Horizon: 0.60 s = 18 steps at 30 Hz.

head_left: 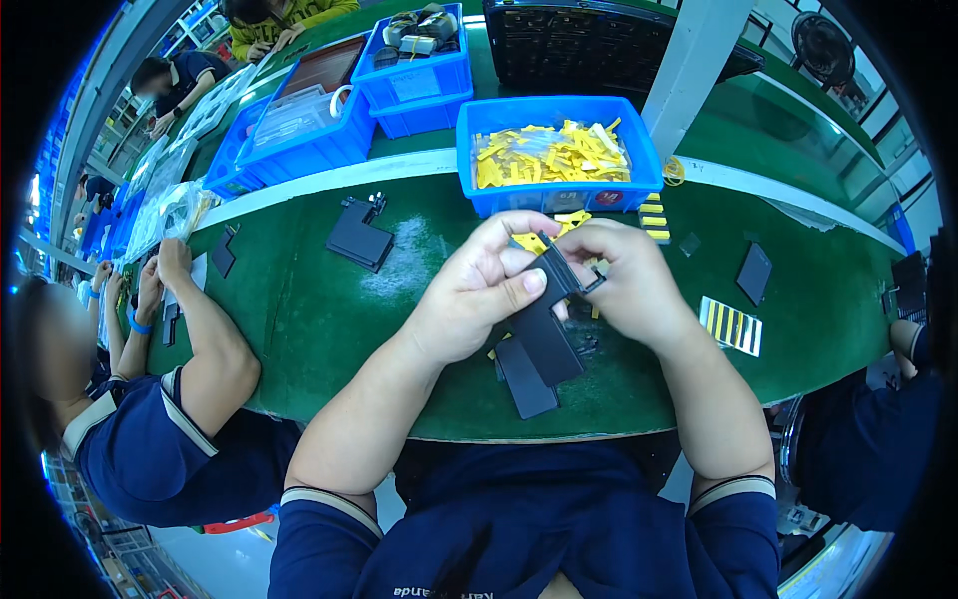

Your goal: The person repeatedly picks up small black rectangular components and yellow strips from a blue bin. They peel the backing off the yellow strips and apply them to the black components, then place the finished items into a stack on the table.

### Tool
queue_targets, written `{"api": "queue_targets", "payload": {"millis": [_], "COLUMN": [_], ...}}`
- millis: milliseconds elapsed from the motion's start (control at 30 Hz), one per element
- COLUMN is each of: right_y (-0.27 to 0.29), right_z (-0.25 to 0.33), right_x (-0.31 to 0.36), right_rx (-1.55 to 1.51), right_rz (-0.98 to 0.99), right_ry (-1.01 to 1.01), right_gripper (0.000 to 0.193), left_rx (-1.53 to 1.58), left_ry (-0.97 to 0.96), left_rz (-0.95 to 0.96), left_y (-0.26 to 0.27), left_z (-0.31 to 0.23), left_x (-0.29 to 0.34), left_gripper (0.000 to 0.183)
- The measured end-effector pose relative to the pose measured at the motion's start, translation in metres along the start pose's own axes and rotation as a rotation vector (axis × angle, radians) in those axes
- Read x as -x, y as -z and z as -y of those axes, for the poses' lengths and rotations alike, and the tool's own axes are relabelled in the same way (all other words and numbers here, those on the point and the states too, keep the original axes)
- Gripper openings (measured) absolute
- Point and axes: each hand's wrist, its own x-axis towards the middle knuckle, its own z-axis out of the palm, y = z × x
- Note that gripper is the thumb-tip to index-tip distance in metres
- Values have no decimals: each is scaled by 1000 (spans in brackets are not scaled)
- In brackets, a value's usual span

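My left hand [464,295] grips a black flat rectangular part [547,341], tilted above the table, with the thumb pressed on its face near the upper end. A small black connector piece juts from that end. Around this end the fingers of my right hand [631,275] are bent and closed; their tips are partly hidden behind the part. Below it another black flat part [526,381] lies on the green table, partly covered. Some yellow strips [559,228] show just behind my hands.
Beyond my hands stands a blue bin [474,200] of yellow pieces. Black parts [359,240] are stacked at left; another black part [754,273] and a yellow-striped sheet [730,325] lie at right. A white post [694,75] rises behind. A co-worker's arm [215,329] is at left.
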Motion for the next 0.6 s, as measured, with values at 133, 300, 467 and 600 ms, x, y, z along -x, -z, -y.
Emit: {"api": "queue_targets", "payload": {"millis": [133,300,467,600], "right_y": [-11,-2,6,21], "right_z": [2,0,-1,1], "right_x": [6,4,3,0], "right_rx": [332,377,326,171], "right_rz": [33,-62,-67,-162], "right_ry": [91,91,15,-132], "right_gripper": [30,9,16,26], "left_rx": [-238,-520,-1291,-1750], "left_ry": [-107,-156,201,48], "left_rz": [-268,-859,-1083,-1175], "left_y": [26,103,146,120], "left_z": [-9,-44,-55,-53], "left_x": [-4,7,20,17], "left_gripper": [38,26,38,46]}}
